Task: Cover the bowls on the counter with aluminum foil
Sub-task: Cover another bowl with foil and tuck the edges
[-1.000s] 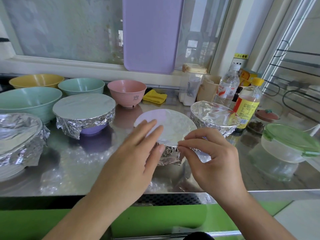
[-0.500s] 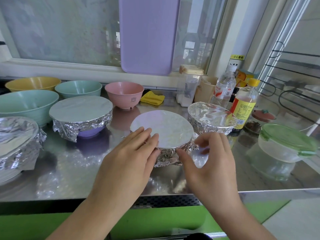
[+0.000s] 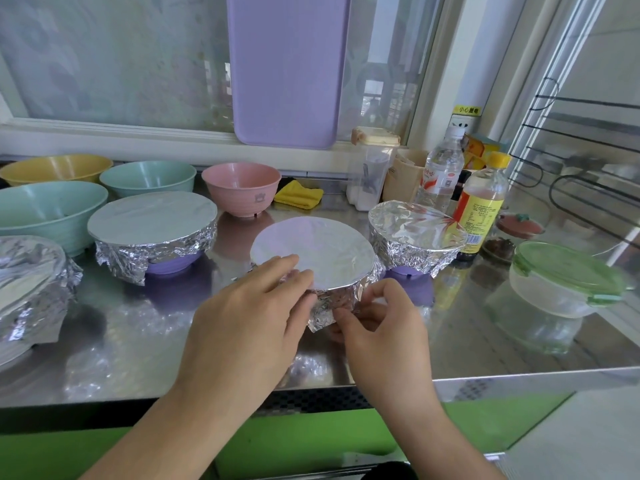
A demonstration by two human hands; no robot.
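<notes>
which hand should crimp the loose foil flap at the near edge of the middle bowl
Right. The right hand already pinches the loose foil flap below the middle bowl's near rim, while the left hand lies flat on the foil top, steadying it.

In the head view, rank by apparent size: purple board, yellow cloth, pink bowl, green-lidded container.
1. purple board
2. green-lidded container, though nearer the camera than the bowl
3. pink bowl
4. yellow cloth
</notes>
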